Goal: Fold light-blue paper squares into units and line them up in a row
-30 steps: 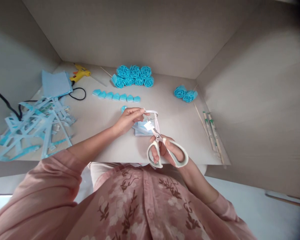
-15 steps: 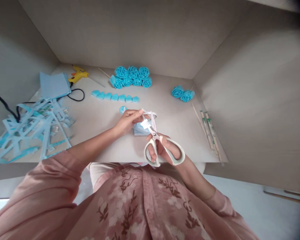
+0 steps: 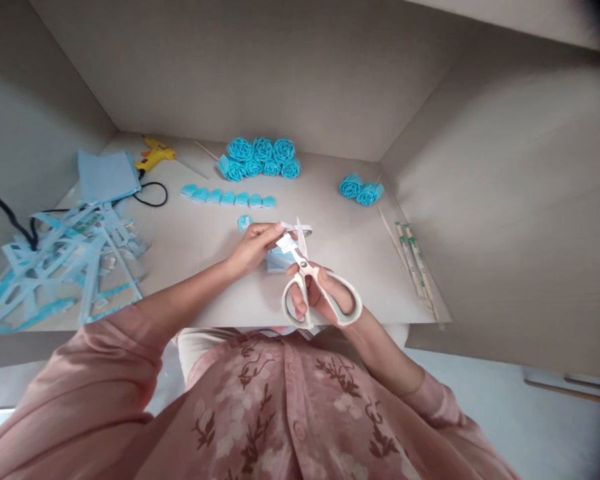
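My left hand pinches what looks like a narrow roll of white tape, held above the table. In my right hand are white-handled scissors, thumb and fingers through the loops. Their blades stand apart beside the roll, and a small white piece lies at the left blade. I cannot tell whether that piece is still joined to the tape. Below both hands lies a folded light-blue sheet, partly covered. Just beyond my left hand sits a small rolled blue piece.
Blue rosettes cluster at the back, two rosettes on the right. Blue petals form a row. At left: yellow glue gun, blue sheets, tangled offcuts, black cord. Wooden sticks lie right.
The view has shifted slightly. Both hands keep nearly the same pose, with the scissors still spread beside the tape roll.
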A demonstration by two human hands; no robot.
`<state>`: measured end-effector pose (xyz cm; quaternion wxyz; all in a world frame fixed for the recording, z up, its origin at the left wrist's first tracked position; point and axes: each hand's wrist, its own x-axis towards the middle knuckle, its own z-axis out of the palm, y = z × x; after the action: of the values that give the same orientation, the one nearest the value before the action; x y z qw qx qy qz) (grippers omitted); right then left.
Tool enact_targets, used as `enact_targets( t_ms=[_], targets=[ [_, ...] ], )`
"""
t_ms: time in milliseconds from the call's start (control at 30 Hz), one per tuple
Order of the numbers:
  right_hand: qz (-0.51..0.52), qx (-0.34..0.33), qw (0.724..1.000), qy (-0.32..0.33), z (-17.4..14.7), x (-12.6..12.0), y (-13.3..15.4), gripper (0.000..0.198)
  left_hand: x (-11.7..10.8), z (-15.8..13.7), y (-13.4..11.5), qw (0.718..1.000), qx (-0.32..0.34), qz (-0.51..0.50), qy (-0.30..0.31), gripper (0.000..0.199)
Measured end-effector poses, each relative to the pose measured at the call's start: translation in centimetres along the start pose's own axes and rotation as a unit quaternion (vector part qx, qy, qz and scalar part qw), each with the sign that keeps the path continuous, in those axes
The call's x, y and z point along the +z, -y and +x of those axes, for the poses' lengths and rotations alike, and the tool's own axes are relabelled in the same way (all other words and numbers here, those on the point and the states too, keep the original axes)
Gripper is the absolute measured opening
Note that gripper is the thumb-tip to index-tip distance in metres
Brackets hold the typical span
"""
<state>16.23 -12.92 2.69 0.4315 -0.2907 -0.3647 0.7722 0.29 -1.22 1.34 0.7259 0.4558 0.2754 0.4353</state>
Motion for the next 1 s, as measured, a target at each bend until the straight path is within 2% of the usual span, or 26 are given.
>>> enact_targets(
  t_ms=[100, 533, 767, 1000],
  targets=[
    [0.004, -0.009, 1.000, 0.005, 0.5, 0.0, -0.1, 0.056, 0.2, -0.1, 0.1, 0.999, 0.041, 0.008, 0.013, 0.052],
    [0.011, -0.013, 1.000, 0.003, 1.1, 0.4, 0.2, 0.057, -0.1, -0.1, 0.2, 0.999, 0.034, -0.004, 0.014, 0.046],
    [0.014, -0.014, 1.000, 0.010, 1.2, 0.2, 0.3, 0.057, -0.3, 0.1, 0.3, 0.999, 0.037, 0.011, -0.005, 0.045],
    [0.003, -0.022, 1.000, 0.015, 1.3, 0.3, 0.2, 0.049, -0.6, 0.2, 0.8, 0.999, 0.025, 0.024, -0.002, 0.049]
  ],
)
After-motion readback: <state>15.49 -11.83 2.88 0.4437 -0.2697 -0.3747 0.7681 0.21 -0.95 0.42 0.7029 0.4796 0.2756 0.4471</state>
